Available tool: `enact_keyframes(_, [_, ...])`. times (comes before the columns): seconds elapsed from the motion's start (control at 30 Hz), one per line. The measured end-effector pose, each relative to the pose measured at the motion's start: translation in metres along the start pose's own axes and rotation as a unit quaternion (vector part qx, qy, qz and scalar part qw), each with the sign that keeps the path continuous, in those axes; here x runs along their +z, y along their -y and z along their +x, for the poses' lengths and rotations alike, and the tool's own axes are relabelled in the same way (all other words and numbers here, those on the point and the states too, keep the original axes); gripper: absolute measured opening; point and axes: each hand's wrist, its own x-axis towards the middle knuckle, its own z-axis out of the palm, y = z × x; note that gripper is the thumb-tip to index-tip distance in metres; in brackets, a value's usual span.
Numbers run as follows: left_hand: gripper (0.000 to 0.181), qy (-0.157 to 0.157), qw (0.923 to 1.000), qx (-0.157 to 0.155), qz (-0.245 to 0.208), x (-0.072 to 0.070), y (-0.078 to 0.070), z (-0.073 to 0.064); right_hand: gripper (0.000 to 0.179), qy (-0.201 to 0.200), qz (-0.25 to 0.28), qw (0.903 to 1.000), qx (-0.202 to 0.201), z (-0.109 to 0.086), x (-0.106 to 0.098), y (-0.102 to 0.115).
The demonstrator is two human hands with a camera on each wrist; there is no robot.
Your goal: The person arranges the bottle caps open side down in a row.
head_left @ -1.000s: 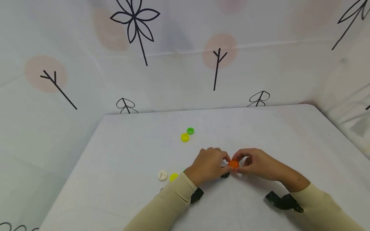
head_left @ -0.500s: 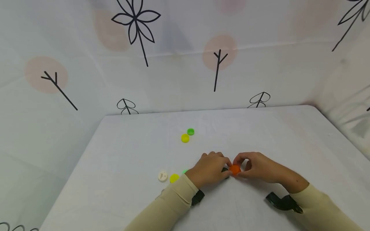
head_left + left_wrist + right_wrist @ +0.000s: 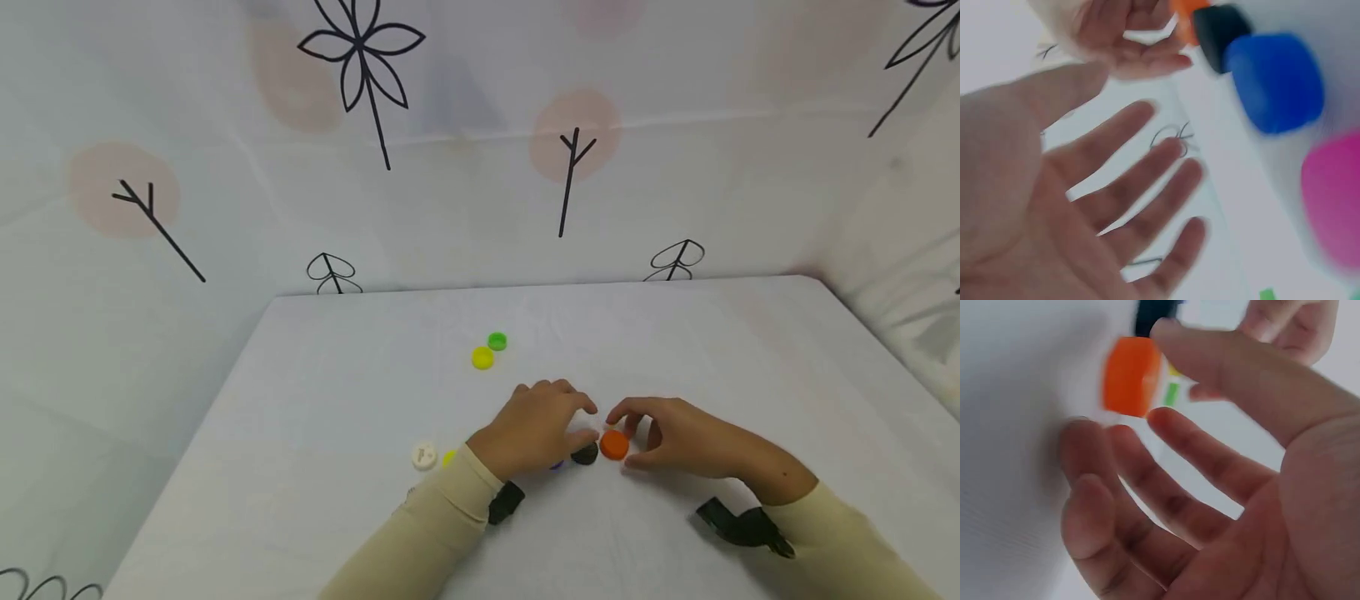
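An orange bottle cap [image 3: 614, 445] lies on the table between my hands, right beside a black cap [image 3: 585, 453]. My right hand [image 3: 686, 437] is around the orange cap's right side, thumb and fingers spread apart and not gripping it. Just left of the black cap hovers my left hand [image 3: 531, 429], its fingers loosely extended and holding nothing. In the left wrist view a blue cap [image 3: 1275, 84] follows the black one in a row, then a pink cap [image 3: 1335, 200]; from the head, my left hand mostly hides these two.
Farther back on the white table [image 3: 360, 367] lie a yellow cap [image 3: 483, 357] and a green cap [image 3: 497, 341]. A cream cap [image 3: 424, 456] sits left of my left sleeve, with another yellow cap [image 3: 449, 458] partly hidden. A patterned cloth wall rises behind.
Both hands have let go of the orange cap and drawn slightly apart. The cap has shifted a little toward me and right, and now rests beside the black cap.
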Motion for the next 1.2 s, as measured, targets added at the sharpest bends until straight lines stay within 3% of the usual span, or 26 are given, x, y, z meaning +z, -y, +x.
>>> enact_keyframes(0.1, [0.032,-0.044,0.9986,-0.014,-0.026,-0.016,0.011,-0.007,0.042,-0.014,-0.023,0.9994,0.021,-0.001,-0.005,0.007])
enact_keyframes(0.23, [0.028,-0.111,0.9923,-0.022,-0.05,-0.036,0.035,-0.018,0.031,-0.072,-0.056,0.9957,0.017,0.009,-0.011,0.021])
enact_keyframes(0.37, [0.027,-0.137,0.9888,-0.035,-0.047,-0.049,0.062,-0.025,0.024,-0.091,-0.079,0.9927,-0.003,0.029,-0.012,0.038])
enact_keyframes(0.53, [0.033,-0.103,0.9905,-0.09,-0.021,-0.053,0.09,-0.023,0.025,-0.073,-0.105,0.9918,-0.005,0.057,-0.012,0.058])
enact_keyframes(0.8, [0.049,-0.001,0.9844,-0.174,0.025,-0.049,0.116,-0.013,0.032,-0.027,-0.123,0.9917,-0.026,0.106,-0.014,0.081])
enact_keyframes(0.9, [0.051,0.019,0.9831,-0.181,0.022,-0.047,0.12,-0.006,0.035,-0.017,-0.137,0.9899,-0.032,0.122,-0.014,0.086])
enact_keyframes(1.2, [0.052,0.038,0.9839,-0.174,0.02,-0.042,0.125,0.01,0.042,0.005,-0.164,0.9861,-0.028,0.151,-0.007,0.092])
